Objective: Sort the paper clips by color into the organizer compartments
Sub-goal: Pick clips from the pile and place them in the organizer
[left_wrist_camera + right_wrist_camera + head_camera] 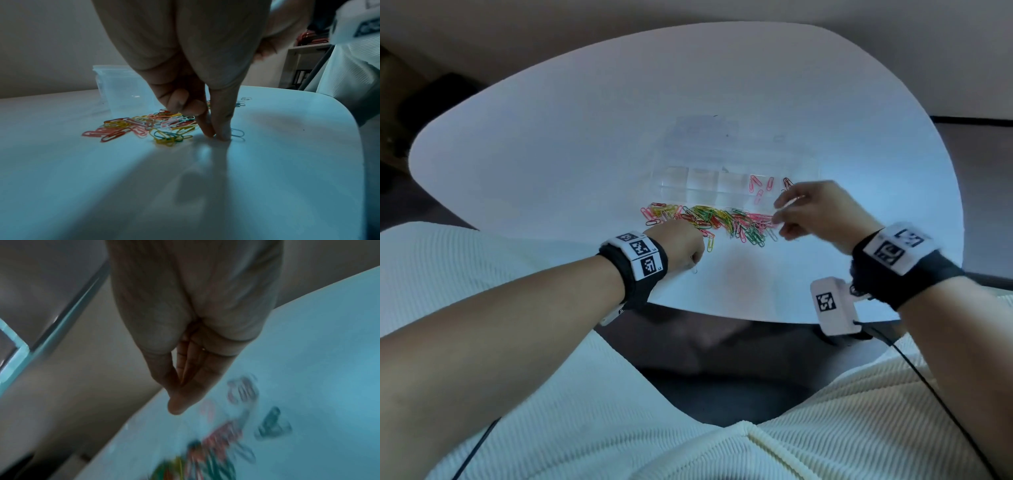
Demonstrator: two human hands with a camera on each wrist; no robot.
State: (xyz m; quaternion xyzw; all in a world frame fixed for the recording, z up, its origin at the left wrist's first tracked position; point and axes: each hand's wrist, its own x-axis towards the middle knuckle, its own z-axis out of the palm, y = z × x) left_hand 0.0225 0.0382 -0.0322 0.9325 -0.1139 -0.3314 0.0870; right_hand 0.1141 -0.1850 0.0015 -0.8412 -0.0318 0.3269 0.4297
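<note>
A mixed pile of coloured paper clips (715,219) (148,125) lies in front of the clear organizer (688,185) (123,91). Pink clips (762,186) sit in one right-hand compartment, and a few red clips (786,183) in the one at the far right. My left hand (693,263) (218,137) is at the pile's near left edge. Its thumb and forefinger tips meet on the table, pinching the end of a blue-grey clip (238,134). My right hand (777,219) (176,402) hovers over the pile's right end with loose fingers; I see nothing in it.
The white rounded table (551,154) ends just behind my wrists, above my lap in cream ribbed cloth (551,428). The organizer's lid (722,137) lies open behind it. A shelf (298,65) stands beyond the table. The right wrist view is motion-blurred.
</note>
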